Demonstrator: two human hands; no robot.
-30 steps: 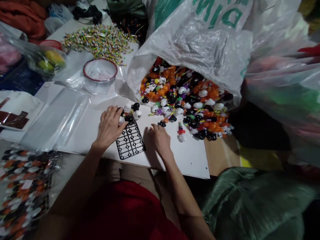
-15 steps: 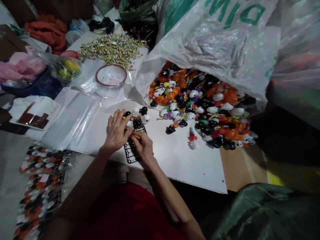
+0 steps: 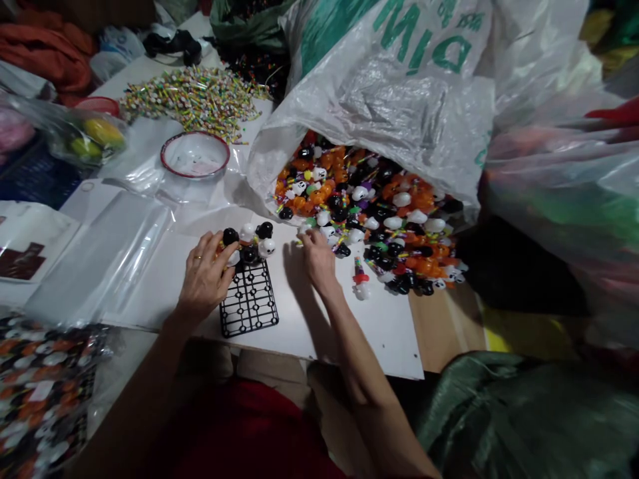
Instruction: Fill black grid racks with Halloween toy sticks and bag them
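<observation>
Plastic bag (image 3: 399,100): I am seeing it lying on its side across the far right of the table, mouth gaping toward me
Pile of toy heads (image 3: 384,206): orange, black and white pieces are spilling out of that mouth onto the white board (image 3: 349,326)
Grid tray (image 3: 248,299): the black frame is lying flat on the board, between the two hands and well left of the pile
Left hand (image 3: 204,276): it is resting at the tray's upper left corner, fingers spread and loose, tips touching the heads there
Right hand (image 3: 317,256): it is reaching right of the tray, fingertips at the pile's near edge; I cannot tell whether it is gripping a piece
Seated heads (image 3: 252,243): a few black and white ones are sitting along the tray's top edge
</observation>
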